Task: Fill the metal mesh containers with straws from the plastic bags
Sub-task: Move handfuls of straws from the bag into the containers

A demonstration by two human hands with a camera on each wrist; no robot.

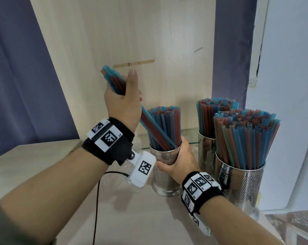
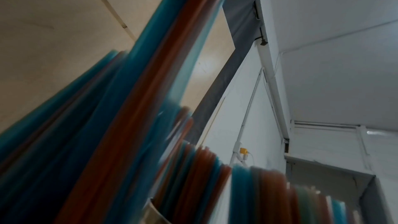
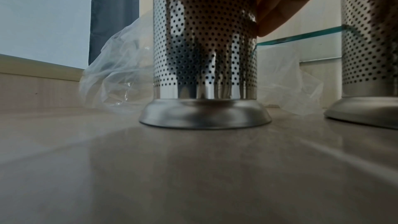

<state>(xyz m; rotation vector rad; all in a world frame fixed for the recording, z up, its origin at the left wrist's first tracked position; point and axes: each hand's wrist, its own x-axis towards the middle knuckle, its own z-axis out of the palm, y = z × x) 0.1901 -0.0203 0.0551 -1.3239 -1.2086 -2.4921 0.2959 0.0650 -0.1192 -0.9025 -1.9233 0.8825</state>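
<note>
Centrally, the right hand (image 1: 178, 160) steadies the perforated steel mesh container (image 1: 164, 167) so the left hand (image 1: 125, 103), fingers wrapped round slanted blue-and-red plastic straws (image 1: 149, 124), can slide them in.

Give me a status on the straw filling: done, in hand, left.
Done: the two right containers look packed. In hand: the left hand feeds a straw bundle into the left container, steadied by the right hand. Left: seating that bundle.
</note>
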